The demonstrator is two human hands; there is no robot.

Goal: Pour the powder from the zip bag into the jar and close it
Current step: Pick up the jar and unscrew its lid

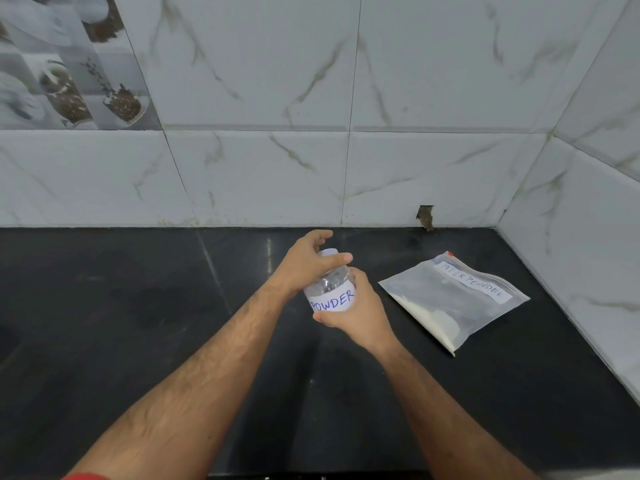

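Observation:
A clear jar [331,289] with a white label reading "POWDER" is held above the black counter [138,323], tilted away from me. My right hand [356,315] grips its lower body from the right. My left hand [308,263] curls over the white lid [328,252] at the jar's top. The jar's clear upper part looks empty. A clear zip bag [453,299] labelled "MILK POWDER" lies flat on the counter to the right, with white powder gathered along its near edge and its zip end toward the wall.
Marble-look tiled walls [381,168] bound the counter at the back and on the right, forming a corner behind the bag. A small chipped hole [425,216] sits at the base of the back wall.

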